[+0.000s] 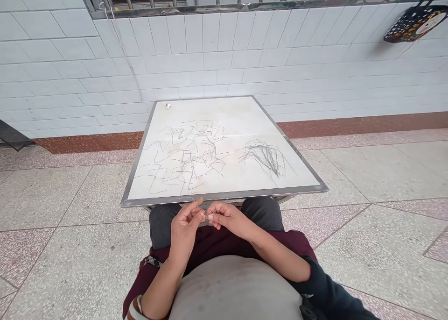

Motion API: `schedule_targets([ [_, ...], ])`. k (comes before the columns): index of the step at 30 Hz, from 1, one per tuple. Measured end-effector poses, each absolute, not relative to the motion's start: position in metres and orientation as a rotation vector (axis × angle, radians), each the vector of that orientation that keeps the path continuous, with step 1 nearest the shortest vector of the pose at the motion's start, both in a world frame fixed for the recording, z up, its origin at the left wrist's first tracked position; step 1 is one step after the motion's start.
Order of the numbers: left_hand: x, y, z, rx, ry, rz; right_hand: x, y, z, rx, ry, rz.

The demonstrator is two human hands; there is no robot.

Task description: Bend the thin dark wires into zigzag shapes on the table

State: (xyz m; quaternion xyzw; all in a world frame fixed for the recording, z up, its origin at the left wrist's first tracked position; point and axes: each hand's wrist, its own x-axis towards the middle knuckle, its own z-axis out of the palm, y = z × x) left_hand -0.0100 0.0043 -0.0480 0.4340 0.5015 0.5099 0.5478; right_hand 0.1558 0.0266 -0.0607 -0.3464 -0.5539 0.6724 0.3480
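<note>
My left hand (188, 220) and my right hand (229, 218) meet just off the table's near edge, above my lap. Each is closed in a pinch, thumb against fingers, on a thin wire (198, 208) that is hard to make out. The fingertips of both hands almost touch. On the white table (238, 112) lies a wide spread of thin, dark bent wires (185, 159), loosely scattered on the left and middle. To the right, a denser bundle of similar wires (269, 159) is heaped together.
A small white and red object (168, 106) sits at the table's far left corner. Behind the table stands a white tiled wall (217, 70) with a barred window (217, 0) above. A patterned bag (416, 23) hangs at the upper right.
</note>
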Motion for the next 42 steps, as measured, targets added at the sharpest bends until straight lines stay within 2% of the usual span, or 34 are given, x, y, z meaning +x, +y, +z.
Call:
schedule_targets([
  [13, -0.009, 0.002, -0.05, 1.048, 1.188, 1.193, 0.154, 0.025, -0.064, -0.876, -1.259, 1.847],
  [27, -0.013, 0.007, -0.055, 1.279, 1.254, 1.1, 0.153, 0.033, -0.066, -0.941, -1.394, 1.792],
  [42, -0.01, 0.006, -0.045, 1.055, 1.19, 1.072, 0.159, 0.036, -0.064, -0.87, -1.306, 1.709],
])
